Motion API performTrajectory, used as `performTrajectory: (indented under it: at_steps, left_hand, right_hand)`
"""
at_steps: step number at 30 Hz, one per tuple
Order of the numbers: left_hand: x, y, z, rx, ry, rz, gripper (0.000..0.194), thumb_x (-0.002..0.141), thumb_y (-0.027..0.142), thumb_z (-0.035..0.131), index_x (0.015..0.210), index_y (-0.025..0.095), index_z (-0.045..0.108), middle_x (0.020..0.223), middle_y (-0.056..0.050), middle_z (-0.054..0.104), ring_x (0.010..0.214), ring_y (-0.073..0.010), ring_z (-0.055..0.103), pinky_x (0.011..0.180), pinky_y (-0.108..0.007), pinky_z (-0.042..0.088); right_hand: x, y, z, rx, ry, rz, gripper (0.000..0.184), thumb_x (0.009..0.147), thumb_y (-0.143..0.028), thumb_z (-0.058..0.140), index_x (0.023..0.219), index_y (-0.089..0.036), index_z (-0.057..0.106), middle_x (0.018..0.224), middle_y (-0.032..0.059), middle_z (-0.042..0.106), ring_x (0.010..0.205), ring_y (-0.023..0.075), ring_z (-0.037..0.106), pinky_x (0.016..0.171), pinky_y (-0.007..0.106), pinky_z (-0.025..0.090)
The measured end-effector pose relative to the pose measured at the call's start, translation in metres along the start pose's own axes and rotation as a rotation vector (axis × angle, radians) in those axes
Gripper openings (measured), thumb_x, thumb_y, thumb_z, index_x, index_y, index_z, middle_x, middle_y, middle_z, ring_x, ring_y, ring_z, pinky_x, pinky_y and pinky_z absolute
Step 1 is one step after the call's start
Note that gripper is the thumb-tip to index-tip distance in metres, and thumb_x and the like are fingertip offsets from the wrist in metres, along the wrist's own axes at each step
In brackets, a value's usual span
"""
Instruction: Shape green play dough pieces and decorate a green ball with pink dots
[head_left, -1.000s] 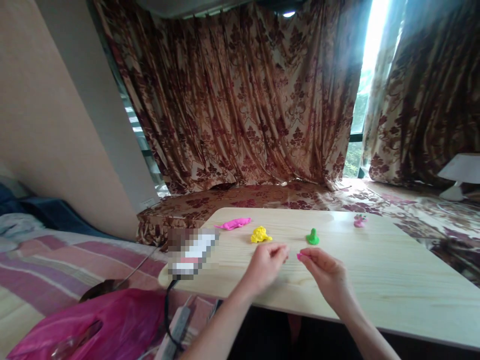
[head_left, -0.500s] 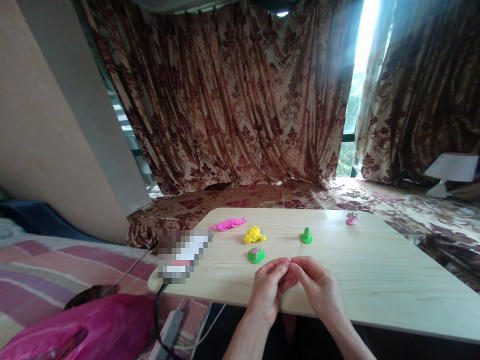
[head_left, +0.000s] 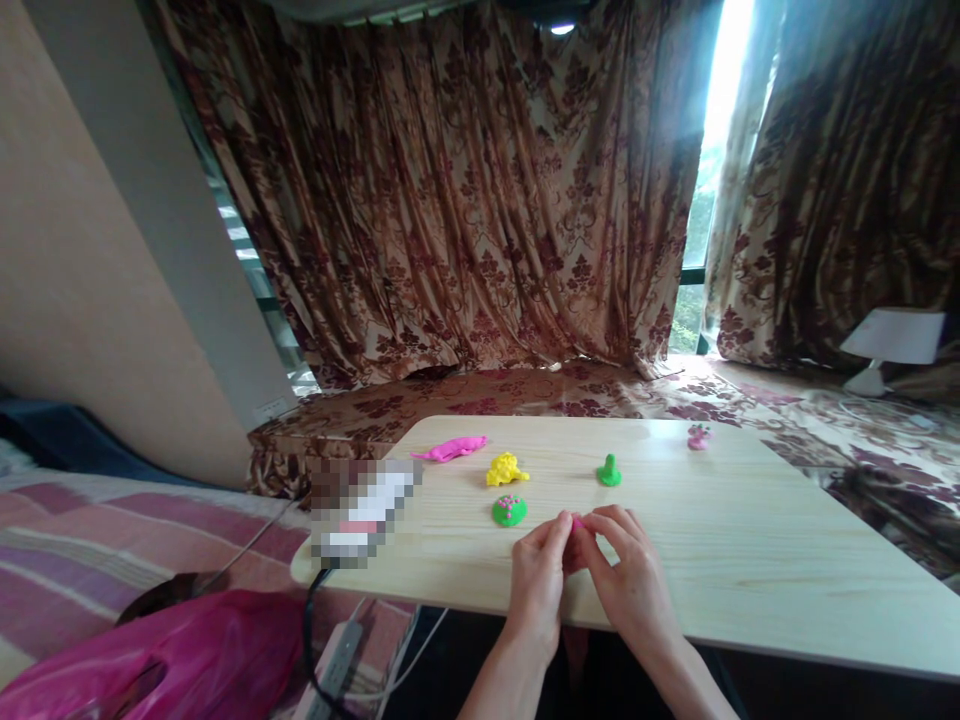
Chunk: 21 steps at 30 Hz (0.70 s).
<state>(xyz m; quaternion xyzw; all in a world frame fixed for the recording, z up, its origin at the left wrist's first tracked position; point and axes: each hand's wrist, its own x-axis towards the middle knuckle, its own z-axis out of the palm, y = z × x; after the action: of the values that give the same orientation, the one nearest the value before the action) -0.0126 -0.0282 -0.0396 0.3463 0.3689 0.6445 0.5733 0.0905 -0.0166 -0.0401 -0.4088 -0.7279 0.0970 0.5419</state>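
Observation:
Between the fingertips of both hands is a small bit of pink modelling clay (head_left: 577, 523), mostly hidden by the fingers. My left hand (head_left: 541, 562) pinches it from the left, and my right hand (head_left: 624, 560) from the right, just above the table's near side. Left of my hands sits a green clay dome (head_left: 510, 511) dotted with small pink balls. Behind it lies a lumpy yellow clay piece (head_left: 507, 469). A green clay piece with an upright stem on a flat base (head_left: 610, 471) stands beyond my right hand.
The pale wooden table (head_left: 750, 560) also bears a long pink clay strip (head_left: 454, 449) and a small pink figure (head_left: 699, 437) at the back right. A blurred-out object (head_left: 367, 512) with a black cable lies on its left edge. A pink plastic bag (head_left: 187, 650) lies at lower left.
The pink clay shows a little more between my fingertips, and my right fingers have lifted and spread slightly. The view has shifted a little; the pieces on the table stay in place.

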Motion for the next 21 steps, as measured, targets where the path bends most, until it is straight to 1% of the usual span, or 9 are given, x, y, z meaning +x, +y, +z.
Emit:
performTrajectory:
  at_steps: [2, 4, 6, 9, 13, 15, 18, 19, 21]
  left_hand:
    - [0.000, -0.001, 0.000, 0.033, -0.027, 0.007, 0.030, 0.075, 0.040, 0.059, 0.082, 0.012, 0.070, 0.074, -0.007, 0.067, 0.071, -0.0156, 0.059, 0.066, -0.027, 0.047]
    - [0.001, 0.000, -0.001, 0.042, -0.029, 0.012, 0.028, 0.073, 0.038, 0.062, 0.081, 0.012, 0.070, 0.073, -0.006, 0.067, 0.072, -0.0161, 0.059, 0.068, -0.027, 0.047]
    - [0.002, 0.001, -0.002, 0.008, 0.002, -0.007, 0.024, 0.069, 0.034, 0.068, 0.079, 0.012, 0.070, 0.074, -0.006, 0.067, 0.072, -0.0156, 0.060, 0.068, -0.026, 0.047]
    - [0.003, 0.005, -0.004, -0.098, 0.044, -0.085, 0.022, 0.064, 0.028, 0.072, 0.080, 0.012, 0.070, 0.077, -0.007, 0.069, 0.068, -0.0134, 0.060, 0.066, -0.025, 0.048]
    - [0.001, 0.007, -0.005, -0.167, -0.037, -0.115, 0.021, 0.070, 0.025, 0.068, 0.085, 0.011, 0.069, 0.082, -0.008, 0.069, 0.072, -0.0128, 0.060, 0.068, -0.024, 0.048]
    - [0.000, 0.006, -0.005, -0.183, -0.080, -0.108, 0.020, 0.073, 0.026, 0.064, 0.085, 0.010, 0.069, 0.081, -0.008, 0.068, 0.072, -0.0123, 0.059, 0.067, -0.023, 0.048]
    - [-0.001, 0.005, -0.004, -0.199, -0.122, -0.104, 0.022, 0.078, 0.029, 0.060, 0.082, 0.010, 0.069, 0.081, -0.008, 0.067, 0.072, -0.0120, 0.059, 0.069, -0.024, 0.047]
    - [-0.001, 0.005, -0.005, -0.192, -0.139, -0.111, 0.022, 0.078, 0.029, 0.060, 0.083, 0.010, 0.069, 0.081, -0.008, 0.067, 0.073, -0.0123, 0.059, 0.070, -0.024, 0.047]
    - [-0.001, 0.004, -0.005, -0.163, -0.157, -0.134, 0.022, 0.075, 0.026, 0.063, 0.087, 0.009, 0.069, 0.081, -0.009, 0.067, 0.072, -0.0122, 0.059, 0.071, -0.025, 0.047]
  right_hand:
    - [0.001, 0.001, -0.002, -0.033, 0.011, -0.015, 0.010, 0.084, -0.020, 0.051, 0.079, -0.020, 0.060, 0.079, 0.0039, 0.058, 0.077, 0.0195, 0.052, 0.073, 0.035, 0.043]
    - [0.000, 0.002, -0.003, -0.050, 0.014, -0.033, 0.011, 0.084, -0.020, 0.051, 0.080, -0.020, 0.061, 0.080, 0.0047, 0.058, 0.078, 0.0201, 0.052, 0.073, 0.036, 0.043]
    - [-0.004, 0.003, -0.002, -0.037, -0.001, -0.043, 0.012, 0.084, -0.019, 0.050, 0.085, -0.021, 0.062, 0.083, 0.0054, 0.058, 0.080, 0.0207, 0.052, 0.073, 0.037, 0.044]
    - [-0.008, 0.004, 0.000, 0.044, -0.026, -0.030, 0.016, 0.085, -0.021, 0.050, 0.094, -0.023, 0.064, 0.088, 0.0057, 0.058, 0.084, 0.0207, 0.053, 0.075, 0.036, 0.045]
    - [-0.006, 0.006, 0.003, 0.168, 0.001, 0.044, 0.018, 0.085, -0.024, 0.052, 0.098, -0.022, 0.064, 0.091, 0.0057, 0.058, 0.085, 0.0195, 0.056, 0.075, 0.033, 0.047]
    - [-0.003, 0.007, 0.003, 0.148, -0.004, 0.054, 0.017, 0.085, -0.025, 0.051, 0.096, -0.021, 0.064, 0.088, 0.0055, 0.058, 0.083, 0.0193, 0.056, 0.073, 0.033, 0.047]
    - [0.001, 0.009, 0.002, 0.033, 0.020, 0.012, 0.015, 0.085, -0.025, 0.051, 0.089, -0.021, 0.065, 0.085, 0.0056, 0.058, 0.082, 0.0201, 0.054, 0.074, 0.035, 0.045]
    - [0.003, 0.010, 0.002, 0.013, 0.038, 0.004, 0.014, 0.084, -0.026, 0.051, 0.085, -0.020, 0.065, 0.083, 0.0054, 0.058, 0.080, 0.0201, 0.054, 0.073, 0.035, 0.044]
    - [0.006, 0.009, 0.003, 0.038, 0.078, 0.026, 0.017, 0.085, -0.027, 0.051, 0.075, -0.019, 0.062, 0.075, 0.0040, 0.058, 0.074, 0.0185, 0.053, 0.068, 0.033, 0.045]
